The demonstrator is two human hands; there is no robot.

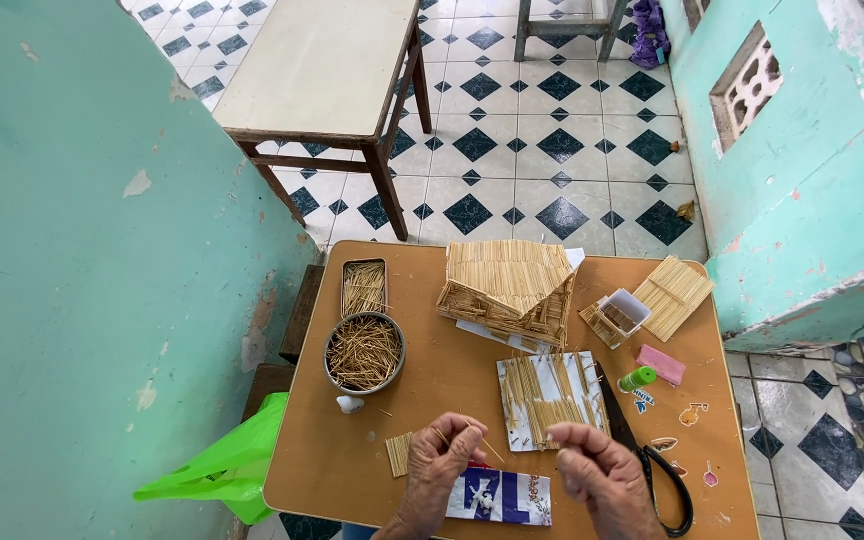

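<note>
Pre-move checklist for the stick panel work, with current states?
1. Thin wooden stick pinched in left hand: ok.
2. Right hand free of tools: cannot tell, fingers curled.
3. Half-covered flat stick panel lying within reach: ok.
4. Round metal bowl of sticks stocked: ok.
5. Green glue bottle upright: not ok, lies on its side.
6. Black-handled scissors clear of both hands: not ok, beside right hand.

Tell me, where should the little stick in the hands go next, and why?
Probably onto the half-covered card panel. The left hand pinches a thin stick beside it, the right hand hovers close, and part of that panel shows bare.
</note>
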